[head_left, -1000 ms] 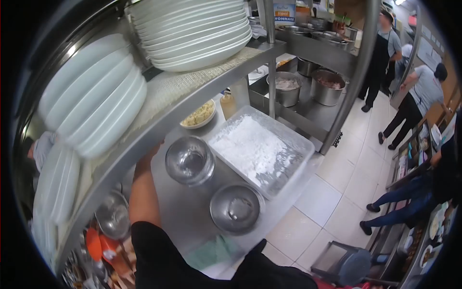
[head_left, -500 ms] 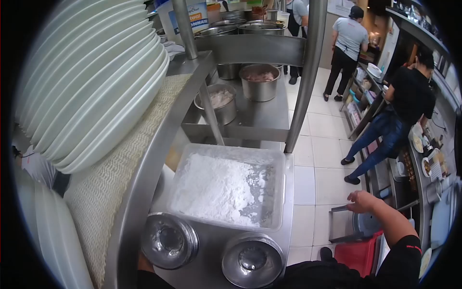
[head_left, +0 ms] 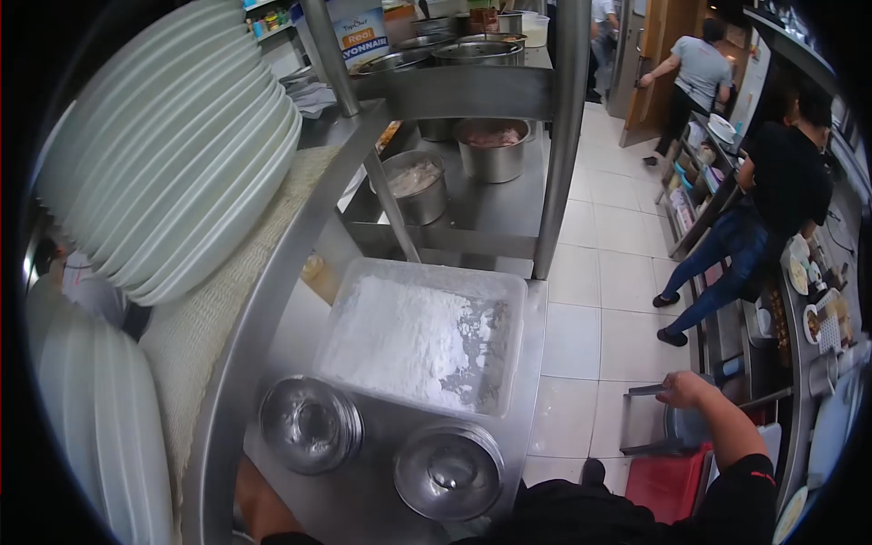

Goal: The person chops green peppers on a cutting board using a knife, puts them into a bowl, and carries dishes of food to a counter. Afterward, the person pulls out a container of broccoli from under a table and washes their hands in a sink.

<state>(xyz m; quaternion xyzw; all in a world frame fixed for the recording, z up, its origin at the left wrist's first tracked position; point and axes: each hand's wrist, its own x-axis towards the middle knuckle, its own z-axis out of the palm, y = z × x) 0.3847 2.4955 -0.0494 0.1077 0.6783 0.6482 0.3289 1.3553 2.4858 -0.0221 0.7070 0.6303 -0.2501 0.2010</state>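
Note:
My right hand point(head_left: 687, 390) is off to the right over the floor, fingers curled in, just by the grey bar of a stool-like frame point(head_left: 647, 391). Whether it touches the bar or holds anything is hidden. My left forearm point(head_left: 263, 506) rises at the lower left, and the hand disappears behind the metal shelf edge. Beside that arm sits a stack of shiny metal bowls point(head_left: 295, 427), with a second stack point(head_left: 436, 481) to its right. Behind them, a clear plastic tub point(head_left: 514, 350) contains white powder point(head_left: 391, 336), spread mostly on its left side.
White plates point(head_left: 191, 173) are stacked on a shelf mat point(head_left: 272, 195) at left. Metal pots point(head_left: 493, 168) with meat stand beyond the tub. A red bin point(head_left: 668, 481) is below my right arm. Two people, one in black point(head_left: 772, 182) and one in grey point(head_left: 701, 73), stand at right.
My view has shifted slightly, and more of my left forearm shows. The right hand sits a little lower against the grey bar. The person in grey has moved toward a wooden door, one arm out.

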